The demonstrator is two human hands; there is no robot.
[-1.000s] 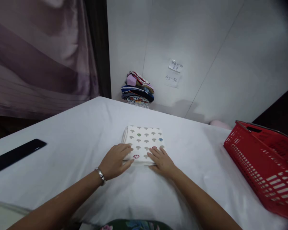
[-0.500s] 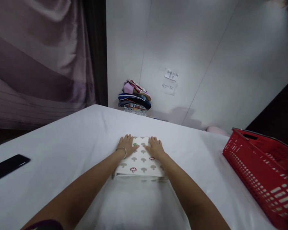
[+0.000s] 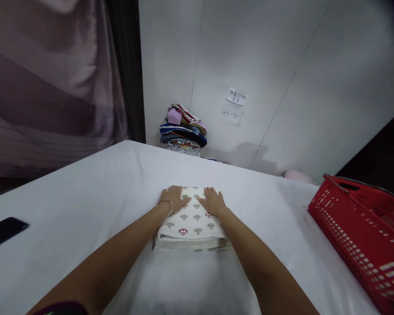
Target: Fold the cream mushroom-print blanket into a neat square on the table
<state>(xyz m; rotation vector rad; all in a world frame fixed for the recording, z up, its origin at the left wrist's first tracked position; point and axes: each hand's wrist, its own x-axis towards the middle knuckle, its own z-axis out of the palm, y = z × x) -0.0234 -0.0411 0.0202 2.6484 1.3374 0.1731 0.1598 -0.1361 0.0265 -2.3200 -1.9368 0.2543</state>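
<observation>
A folded white cloth [image 3: 192, 225] printed with small mushrooms lies on the white-covered table [image 3: 85, 197] in front of me. My left hand [image 3: 173, 197] rests flat on its far left corner, fingers stretched out, a bracelet at the wrist. My right hand [image 3: 213, 202] lies flat on the far right part of the cloth, fingers spread. Both forearms reach out along the cloth's two sides. Neither hand grips anything.
A red plastic basket [image 3: 364, 236] stands at the table's right edge. A black phone [image 3: 3, 232] lies at the left edge. A stack of folded colourful clothes [image 3: 184, 129] sits against the far wall, under paper notes [image 3: 234, 105]. A purple curtain [image 3: 52, 78] hangs at the left.
Both hands slid from the cloth's near edge over to its far edge, arms now stretched out. In the last half second they hardly moved.
</observation>
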